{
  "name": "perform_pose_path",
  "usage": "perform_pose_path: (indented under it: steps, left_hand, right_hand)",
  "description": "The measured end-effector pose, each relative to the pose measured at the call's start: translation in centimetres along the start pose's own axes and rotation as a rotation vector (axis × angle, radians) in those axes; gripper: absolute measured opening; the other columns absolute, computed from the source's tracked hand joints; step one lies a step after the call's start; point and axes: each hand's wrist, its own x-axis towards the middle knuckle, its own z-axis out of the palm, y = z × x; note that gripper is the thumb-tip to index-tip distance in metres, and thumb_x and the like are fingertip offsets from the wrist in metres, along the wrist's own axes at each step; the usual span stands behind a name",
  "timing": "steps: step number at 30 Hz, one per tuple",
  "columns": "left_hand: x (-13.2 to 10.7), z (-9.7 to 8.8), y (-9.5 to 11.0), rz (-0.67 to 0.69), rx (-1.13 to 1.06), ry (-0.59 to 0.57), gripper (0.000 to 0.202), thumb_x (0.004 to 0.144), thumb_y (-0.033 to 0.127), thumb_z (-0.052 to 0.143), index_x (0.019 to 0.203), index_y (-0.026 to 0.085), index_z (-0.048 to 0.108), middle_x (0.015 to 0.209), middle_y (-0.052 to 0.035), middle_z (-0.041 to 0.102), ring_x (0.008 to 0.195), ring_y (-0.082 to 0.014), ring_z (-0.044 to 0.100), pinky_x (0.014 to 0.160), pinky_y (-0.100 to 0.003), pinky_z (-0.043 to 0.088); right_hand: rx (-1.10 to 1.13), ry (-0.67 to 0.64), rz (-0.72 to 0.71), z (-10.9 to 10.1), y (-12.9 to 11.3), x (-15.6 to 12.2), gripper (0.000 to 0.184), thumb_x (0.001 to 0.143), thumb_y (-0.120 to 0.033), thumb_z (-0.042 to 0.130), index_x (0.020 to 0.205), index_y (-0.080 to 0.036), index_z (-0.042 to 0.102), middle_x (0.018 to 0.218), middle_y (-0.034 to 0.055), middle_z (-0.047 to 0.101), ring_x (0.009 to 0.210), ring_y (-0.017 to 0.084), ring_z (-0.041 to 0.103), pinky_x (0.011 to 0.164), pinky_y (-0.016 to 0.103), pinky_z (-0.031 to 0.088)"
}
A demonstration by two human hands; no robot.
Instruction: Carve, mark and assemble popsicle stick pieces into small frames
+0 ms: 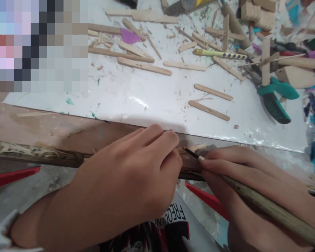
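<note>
White sheet [152,105], shiny and dotted with small wood crumbs, covers the far part of a brown table [42,126], whose worn edge lies near. On the sheet, many flat wooden sticks [144,66] are scattered at the far side, and beside them is a purple scrap [130,35]. To the right of these lies a yellow-green pen [212,53] with dark dots. Farther right, pliers with teal handles [274,106] rest, and at the far right stands a stack of sticks [257,15].

Over the near table edge, the left hand [133,171] has its fingers bent together; what is under them is hidden, so I cannot tell what it grips. Just right of its fingertips a pale wooden piece [198,147] shows, low over the table edge. The right hand [254,176] firmly grips a thin tool [265,204] with a wooden handle, like one holds a pencil. Its dark tip points to the left, close to the left fingertips and to the pale piece.
</note>
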Motion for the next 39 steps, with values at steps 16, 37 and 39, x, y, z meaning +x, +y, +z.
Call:
perform_pose_path:
  steps: [16,37,39]
  left_hand:
    - [0.2,-0.1,0.1,-0.047,-0.028,0.008,0.021,0.100,0.007,0.052,0.104,0.009,0.073,0.094,-0.0079,0.061,0.093,-0.0228,0.060,0.087,-0.040,0.060]
    - [0.1,0.0,0.0,-0.019,-0.022,-0.001,0.023,0.102,0.007,0.051,0.109,0.009,0.073,0.097,-0.0082,0.062,0.094,-0.0228,0.060,0.087,-0.039,0.060]
    - [0.0,-0.1,-0.1,-0.026,-0.025,0.006,0.024,0.102,0.007,0.050,0.108,0.010,0.073,0.097,-0.0081,0.063,0.094,-0.0225,0.060,0.087,-0.038,0.060]
  right_hand:
    - [0.033,0.018,-0.096,0.3,0.7,0.5,0.019,0.089,-0.003,0.071,0.089,-0.021,0.078,0.094,0.0044,0.077,0.081,0.015,0.076,0.066,0.021,0.062]
    - [0.101,0.041,-0.022,0.7,1.1,0.1,0.011,0.095,-0.020,0.071,0.091,-0.027,0.078,0.096,0.0040,0.078,0.080,0.020,0.075,0.063,0.030,0.060]
    - [0.104,0.072,-0.024,0.7,1.0,0.2,0.011,0.095,-0.020,0.071,0.089,-0.027,0.078,0.093,0.0039,0.077,0.081,0.020,0.074,0.064,0.031,0.060]
